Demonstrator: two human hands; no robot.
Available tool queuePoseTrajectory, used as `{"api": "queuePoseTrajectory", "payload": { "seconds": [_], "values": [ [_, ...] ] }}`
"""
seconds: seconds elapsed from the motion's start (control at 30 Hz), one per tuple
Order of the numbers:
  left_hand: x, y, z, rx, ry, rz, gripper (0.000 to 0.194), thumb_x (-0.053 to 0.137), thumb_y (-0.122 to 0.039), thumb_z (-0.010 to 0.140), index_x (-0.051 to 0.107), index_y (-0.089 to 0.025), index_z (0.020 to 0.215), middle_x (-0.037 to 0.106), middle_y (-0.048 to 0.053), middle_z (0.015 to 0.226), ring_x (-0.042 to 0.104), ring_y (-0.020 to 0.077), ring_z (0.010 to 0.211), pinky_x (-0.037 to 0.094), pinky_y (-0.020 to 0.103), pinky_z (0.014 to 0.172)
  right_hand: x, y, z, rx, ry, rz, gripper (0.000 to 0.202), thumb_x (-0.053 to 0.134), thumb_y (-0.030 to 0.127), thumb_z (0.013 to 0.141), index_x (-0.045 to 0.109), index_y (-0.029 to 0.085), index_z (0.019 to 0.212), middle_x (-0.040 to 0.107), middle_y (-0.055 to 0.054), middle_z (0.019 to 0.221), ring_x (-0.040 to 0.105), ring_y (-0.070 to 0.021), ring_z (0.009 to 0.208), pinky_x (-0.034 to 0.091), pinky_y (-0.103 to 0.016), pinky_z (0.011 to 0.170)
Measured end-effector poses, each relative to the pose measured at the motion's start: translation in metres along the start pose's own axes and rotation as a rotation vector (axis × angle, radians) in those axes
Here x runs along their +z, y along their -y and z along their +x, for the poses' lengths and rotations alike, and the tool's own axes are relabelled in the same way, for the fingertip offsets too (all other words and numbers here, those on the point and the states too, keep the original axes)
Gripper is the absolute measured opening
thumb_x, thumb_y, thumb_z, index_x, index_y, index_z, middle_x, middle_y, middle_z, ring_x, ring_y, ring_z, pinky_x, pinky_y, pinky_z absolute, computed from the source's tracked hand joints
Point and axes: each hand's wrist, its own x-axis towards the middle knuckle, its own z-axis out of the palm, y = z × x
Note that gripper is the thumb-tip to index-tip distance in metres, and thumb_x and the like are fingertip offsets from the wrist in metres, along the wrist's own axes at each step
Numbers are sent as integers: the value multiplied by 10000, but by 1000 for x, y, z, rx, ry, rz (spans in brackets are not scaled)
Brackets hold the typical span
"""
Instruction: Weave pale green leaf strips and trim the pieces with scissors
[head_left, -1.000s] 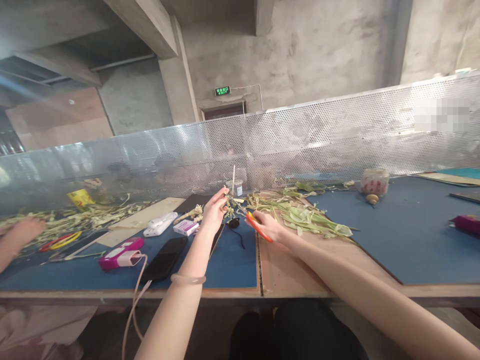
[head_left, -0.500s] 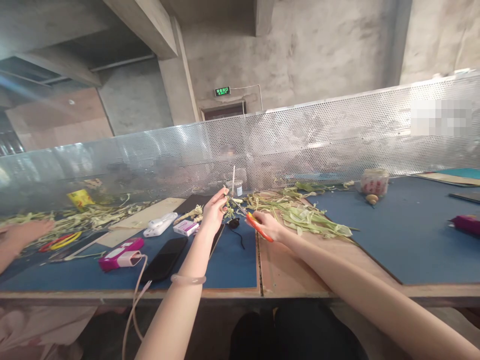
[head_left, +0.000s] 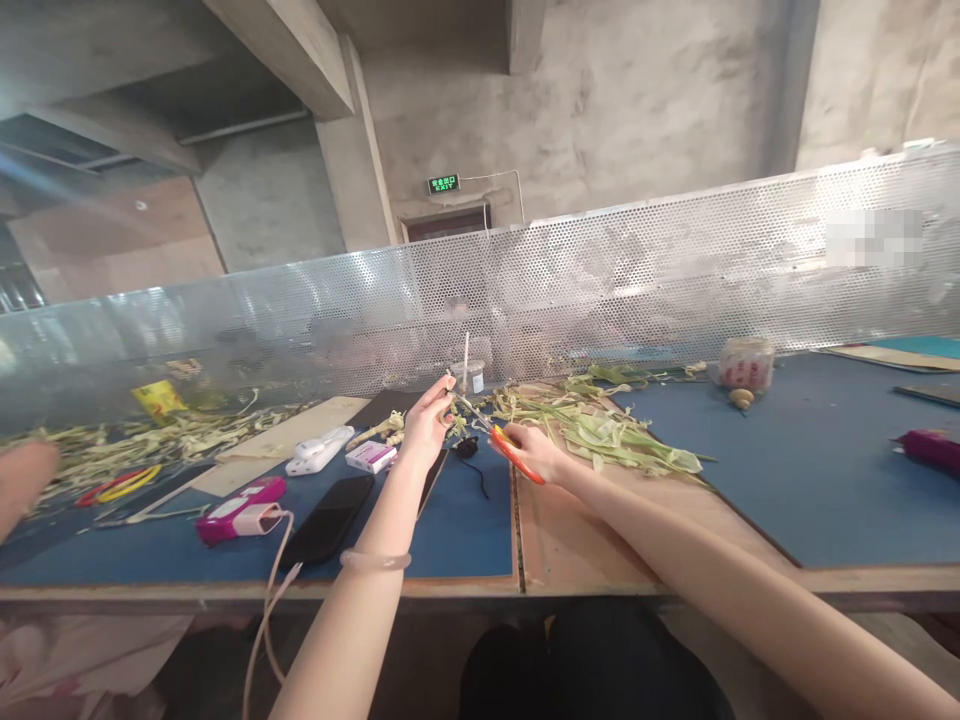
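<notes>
My right hand (head_left: pixel 534 452) is closed round the orange-red handles of a pair of scissors (head_left: pixel 517 458), whose blades point up and left. Just left of the blades, my left hand (head_left: pixel 427 422) pinches a small pale plant piece (head_left: pixel 449 382) between its fingertips. The blades reach close to this piece; whether they touch it is too small to tell. Behind my hands stands a clear cup (head_left: pixel 478 380) with a white stick in it. Green plant leaves (head_left: pixel 600 435) lie to the right of the scissors.
On the blue mat (head_left: pixel 465 545) are a black phone (head_left: pixel 330 520), a magenta device (head_left: pixel 236 510), a white power strip (head_left: pixel 319 450) and a small box (head_left: pixel 371 457). Another person's hand (head_left: pixel 26 480) shows at far left. A jar (head_left: pixel 746 365) stands at right, before the perforated metal screen (head_left: pixel 615 270).
The other person's hand at the far left has moved further left. My two hands and the scissors stay almost where they were.
</notes>
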Motion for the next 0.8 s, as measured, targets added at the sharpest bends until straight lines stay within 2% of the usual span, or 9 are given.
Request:
{"api": "queuePoseTrajectory", "payload": {
  "seconds": [0.33, 0.8],
  "values": [
    [0, 0, -1, -12, 16, 12, 411, 611, -43, 569, 667, -199, 944, 587, 71, 1147, 561, 64, 672, 349, 156, 457, 1, -6, 0, 6, 65, 62, 384, 423, 549, 719, 311, 196, 614, 361, 59, 578, 335, -86, 554, 280, -219, 524],
    [-2, 1, 0, -7, 23, 36, 415, 622, -65, 575, 659, -218, 959, 572, 51, 1171, 556, 63, 689, 360, 149, 456, 1, -3, 0, -7, 65, 40, 406, 400, 567, 734, 305, 197, 597, 332, 60, 557, 303, -80, 530, 245, -212, 496]
  ]
}}
